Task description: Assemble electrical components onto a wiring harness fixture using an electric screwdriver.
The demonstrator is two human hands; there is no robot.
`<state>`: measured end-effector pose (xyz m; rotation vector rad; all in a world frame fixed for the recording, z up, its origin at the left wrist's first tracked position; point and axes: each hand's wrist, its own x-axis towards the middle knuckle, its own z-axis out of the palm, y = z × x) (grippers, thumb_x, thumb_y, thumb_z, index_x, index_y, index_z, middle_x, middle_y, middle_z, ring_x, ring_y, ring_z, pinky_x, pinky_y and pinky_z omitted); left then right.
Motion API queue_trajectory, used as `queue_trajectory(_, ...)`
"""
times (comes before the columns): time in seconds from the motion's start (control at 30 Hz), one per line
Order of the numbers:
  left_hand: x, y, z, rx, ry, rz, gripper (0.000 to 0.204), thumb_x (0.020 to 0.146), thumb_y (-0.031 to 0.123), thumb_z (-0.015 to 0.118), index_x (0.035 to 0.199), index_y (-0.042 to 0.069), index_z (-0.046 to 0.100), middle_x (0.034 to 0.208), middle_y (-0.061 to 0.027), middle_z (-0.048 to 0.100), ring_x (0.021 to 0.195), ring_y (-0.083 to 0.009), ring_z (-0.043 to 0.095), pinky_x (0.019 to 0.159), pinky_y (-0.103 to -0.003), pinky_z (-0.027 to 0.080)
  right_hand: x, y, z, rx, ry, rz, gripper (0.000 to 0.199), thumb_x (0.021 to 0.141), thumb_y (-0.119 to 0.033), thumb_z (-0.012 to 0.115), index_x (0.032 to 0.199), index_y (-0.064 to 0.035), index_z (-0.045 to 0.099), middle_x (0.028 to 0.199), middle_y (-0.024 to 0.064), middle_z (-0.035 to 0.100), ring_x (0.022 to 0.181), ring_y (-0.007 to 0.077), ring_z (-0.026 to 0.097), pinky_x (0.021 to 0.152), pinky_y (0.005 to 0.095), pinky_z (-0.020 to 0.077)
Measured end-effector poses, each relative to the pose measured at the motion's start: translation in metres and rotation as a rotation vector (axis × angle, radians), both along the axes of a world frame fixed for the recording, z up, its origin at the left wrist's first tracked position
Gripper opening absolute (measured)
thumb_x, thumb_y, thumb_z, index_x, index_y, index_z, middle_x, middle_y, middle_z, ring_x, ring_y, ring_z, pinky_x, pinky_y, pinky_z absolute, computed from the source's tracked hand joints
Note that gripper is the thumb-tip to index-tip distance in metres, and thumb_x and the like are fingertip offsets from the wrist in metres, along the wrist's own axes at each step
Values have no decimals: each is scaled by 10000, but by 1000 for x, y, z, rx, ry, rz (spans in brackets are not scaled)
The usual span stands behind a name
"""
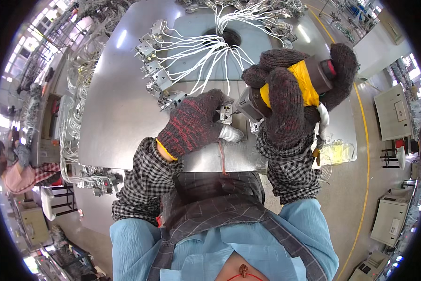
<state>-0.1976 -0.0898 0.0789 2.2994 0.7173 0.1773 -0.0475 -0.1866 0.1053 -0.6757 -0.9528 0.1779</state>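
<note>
My left hand [191, 122], in a dark red-flecked knit glove with white wrapping on the thumb, closes its fingers and thumb around a small metal box-shaped fitting [226, 114] with a white wire. To its right, my right hand [287, 105], also gloved, is wrapped around a dark handheld tool [319, 75] bound with yellow tape. The tool's blocky dark end [251, 103] points toward the fitting; whether they touch I cannot tell. Just below that end lies another small metal piece [256, 125], partly hidden.
White wires [205, 44] fan out from a round hole [230, 37] in the metal table [112, 112] to several metal fittings [161, 78]. A reddish cord [222, 157] hangs at the near edge. More wired fittings [102, 183] hang at left, near a seated person [25, 175].
</note>
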Motion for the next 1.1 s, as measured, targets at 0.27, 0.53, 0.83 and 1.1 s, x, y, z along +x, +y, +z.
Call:
queue_trajectory(0.27, -10, 1, 4, 210, -121, -47, 777, 670, 421, 897, 1304, 74, 611, 1213, -187, 673, 1189, -333, 636, 1037, -453, 476, 4, -1, -5, -122, -335, -114, 596, 882, -53, 754, 1402, -27, 464, 1107, 157, 673, 986, 250, 701, 827, 396, 612)
queue_trajectory(0.53, -51, 62, -1, 847, 88, -214, 627, 727, 23, 708, 1338, 94, 589, 1300, -165, 634, 1313, -386, 535, 1159, -525, 376, -1, 5, -13, -195, -87, 175, 640, 856, -18, 771, 1410, -23, 453, 1070, 140, 685, 924, 225, 705, 808, 374, 613)
queue_trajectory(0.83, -35, 25, -10, -1186, -800, 170, 495, 971, 293, 712, 1334, 14, 526, 1161, -106, 645, 1030, -188, 663, 903, -346, 580, -3, 2, -11, -168, 3, 194, 690, 826, 21, 789, 1420, -19, 440, 1028, 121, 699, 855, 196, 709, 788, 348, 614)
queue_trajectory(1.1, -22, -14, -36, -516, -910, 200, 463, 933, 277, 748, 1315, 69, 589, 1124, -99, 689, 921, -161, 683, 789, -313, 575, -6, -4, 8, -39, 44, 9, 734, 840, 16, 760, 1458, -65, 371, 971, 142, 703, 764, 205, 711, 705, 344, 616)
